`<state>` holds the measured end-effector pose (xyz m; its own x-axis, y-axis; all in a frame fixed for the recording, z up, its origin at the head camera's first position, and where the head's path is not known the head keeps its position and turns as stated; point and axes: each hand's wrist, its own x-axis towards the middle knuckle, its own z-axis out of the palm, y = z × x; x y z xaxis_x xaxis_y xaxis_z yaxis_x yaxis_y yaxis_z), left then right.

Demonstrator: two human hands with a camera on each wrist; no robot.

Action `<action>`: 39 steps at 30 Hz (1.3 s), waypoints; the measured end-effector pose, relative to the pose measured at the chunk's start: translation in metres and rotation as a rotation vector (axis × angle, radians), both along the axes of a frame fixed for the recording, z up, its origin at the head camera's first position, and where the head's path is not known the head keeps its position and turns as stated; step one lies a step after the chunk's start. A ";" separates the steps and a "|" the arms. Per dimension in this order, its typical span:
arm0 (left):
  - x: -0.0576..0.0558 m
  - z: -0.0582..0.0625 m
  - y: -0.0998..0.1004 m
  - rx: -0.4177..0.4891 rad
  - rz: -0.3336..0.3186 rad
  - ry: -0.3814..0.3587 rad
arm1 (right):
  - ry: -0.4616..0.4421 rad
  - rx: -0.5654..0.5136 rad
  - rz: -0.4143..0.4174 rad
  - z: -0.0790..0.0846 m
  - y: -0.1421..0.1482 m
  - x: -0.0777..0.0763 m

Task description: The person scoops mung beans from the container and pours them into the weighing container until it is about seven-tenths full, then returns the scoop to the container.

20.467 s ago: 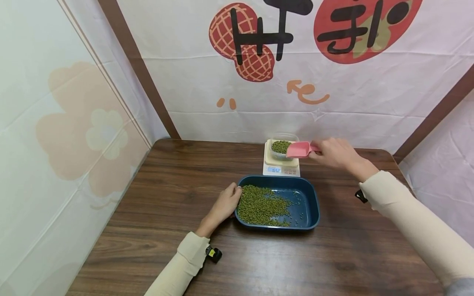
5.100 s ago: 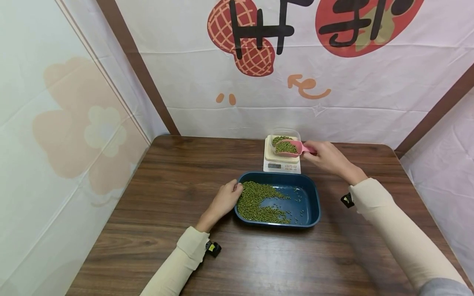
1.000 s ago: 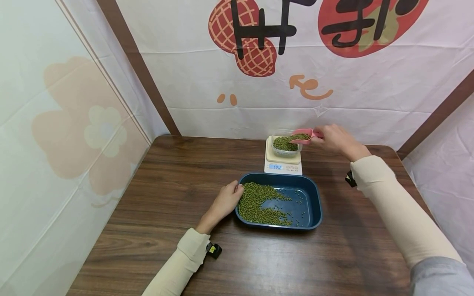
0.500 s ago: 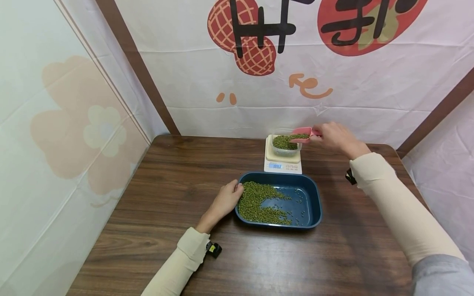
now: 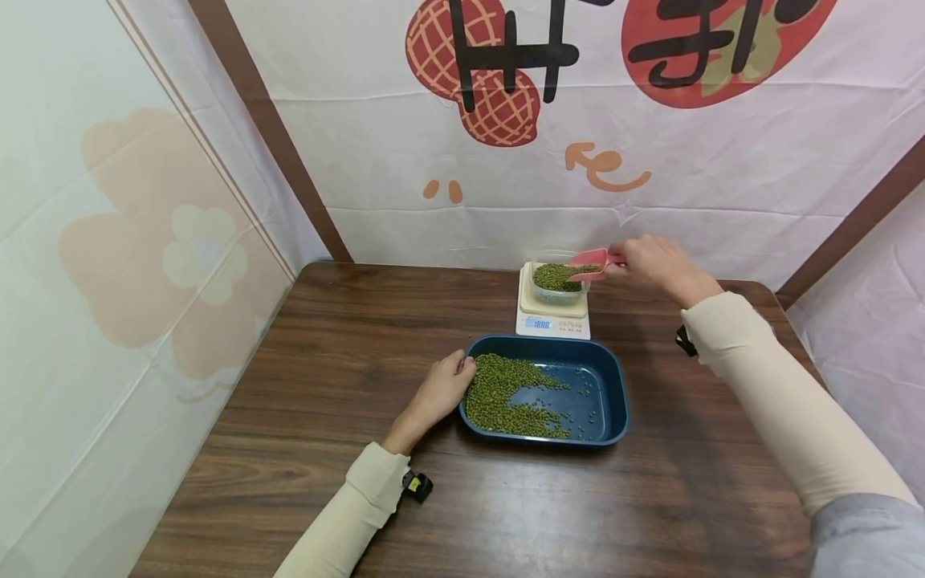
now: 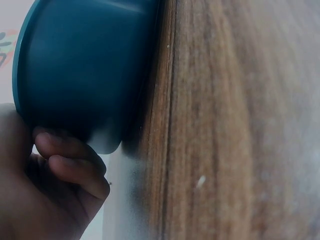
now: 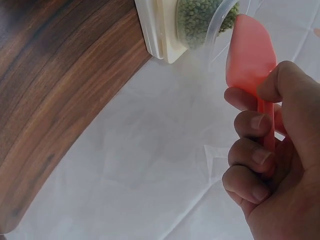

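Note:
My right hand (image 5: pixel 654 263) grips the handle of a pink scoop (image 5: pixel 591 258), its fingers wrapped round it in the right wrist view. The scoop is tilted over the right side of a clear plastic tub (image 5: pixel 560 297), with a few green beans left near its lip. Mung beans (image 5: pixel 555 277) fill much of the tub, which stands on a cream kitchen scale (image 5: pixel 526 327) with a lit display. My left hand (image 5: pixel 437 392) holds the left end of a deep blue tray (image 5: pixel 614 437), thumb at the rim and fingers curled below in the left wrist view.
More mung beans (image 5: pixel 499 401) lie heaped in the tray's left half, with loose ones scattered to the right. The tray stands just in front of the scale on a brown wooden table (image 5: pixel 506 514). A printed cloth wall (image 5: pixel 376 233) rises behind the table's back edge.
Beans have slid from the scoop into the tub, leaving fewer in the scoop, and the scale's reading has risen. Since the earliest frames the tub has grown fuller. My left hand has stayed at the tray.

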<state>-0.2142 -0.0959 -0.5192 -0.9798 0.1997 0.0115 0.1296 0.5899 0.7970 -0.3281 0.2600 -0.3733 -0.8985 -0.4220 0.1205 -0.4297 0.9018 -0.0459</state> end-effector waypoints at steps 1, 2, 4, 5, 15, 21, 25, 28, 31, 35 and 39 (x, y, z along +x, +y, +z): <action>0.000 0.000 0.000 0.002 -0.001 0.000 | 0.006 0.005 0.005 0.001 -0.001 0.000; 0.000 0.000 0.000 0.005 -0.002 0.001 | 0.011 0.011 0.010 0.001 -0.001 0.000; 0.000 0.001 0.000 0.008 -0.003 0.001 | 0.018 0.026 0.018 0.002 -0.002 0.000; 0.000 0.001 -0.001 0.009 -0.004 0.001 | 0.022 0.034 0.021 0.003 -0.003 0.000; 0.002 0.002 -0.001 0.024 -0.007 -0.002 | 0.012 0.062 0.025 0.007 -0.010 0.002; 0.002 0.001 0.000 0.030 -0.008 -0.003 | 0.032 0.078 0.030 0.008 -0.010 0.003; 0.002 0.001 0.000 0.030 -0.014 -0.003 | 0.038 0.075 0.030 0.008 -0.010 0.005; 0.001 0.001 0.000 0.035 -0.017 -0.003 | 0.037 0.056 0.013 0.008 -0.009 0.006; 0.001 0.001 0.000 0.033 -0.014 0.005 | 0.035 0.042 -0.007 0.007 -0.009 0.007; 0.001 0.001 0.000 0.026 -0.007 0.008 | 0.033 0.038 -0.019 0.006 -0.007 0.009; 0.000 0.000 0.000 0.026 -0.008 0.004 | 0.035 0.028 -0.025 0.005 -0.006 0.009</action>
<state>-0.2140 -0.0961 -0.5194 -0.9781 0.2071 0.0210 0.1377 0.5681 0.8114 -0.3190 0.2542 -0.3688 -0.9043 -0.4030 0.1406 -0.4078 0.9131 -0.0057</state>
